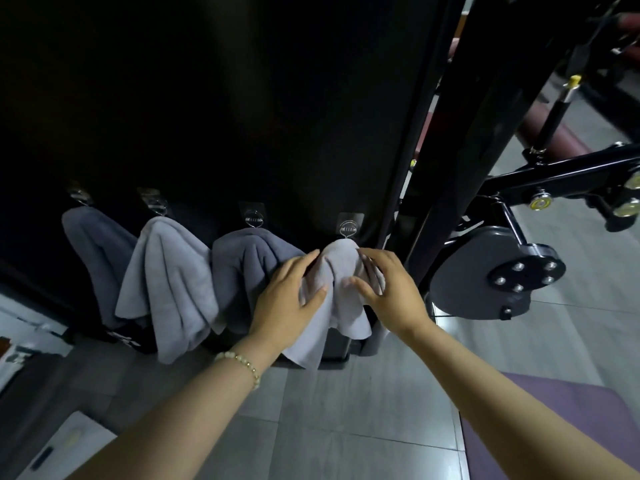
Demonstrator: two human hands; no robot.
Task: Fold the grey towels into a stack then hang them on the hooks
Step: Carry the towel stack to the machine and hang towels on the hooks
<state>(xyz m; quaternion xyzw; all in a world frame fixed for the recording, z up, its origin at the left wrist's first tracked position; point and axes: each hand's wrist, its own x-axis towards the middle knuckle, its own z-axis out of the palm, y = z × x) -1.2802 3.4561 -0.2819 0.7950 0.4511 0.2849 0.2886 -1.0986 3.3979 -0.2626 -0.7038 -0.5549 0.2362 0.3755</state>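
Observation:
Several grey towels hang from metal hooks on a black wall. The rightmost, light grey towel hangs from the rightmost hook. My left hand lies flat against its left side, fingers straight. My right hand touches its right side with relaxed, spread fingers. Left of it hang a dark grey towel under its hook, a light grey towel under another hook, and a dark grey towel at the far left.
A black gym machine frame with a grey round plate stands right of the hooks. A purple mat lies on the grey tiled floor at lower right. White objects sit at the left edge.

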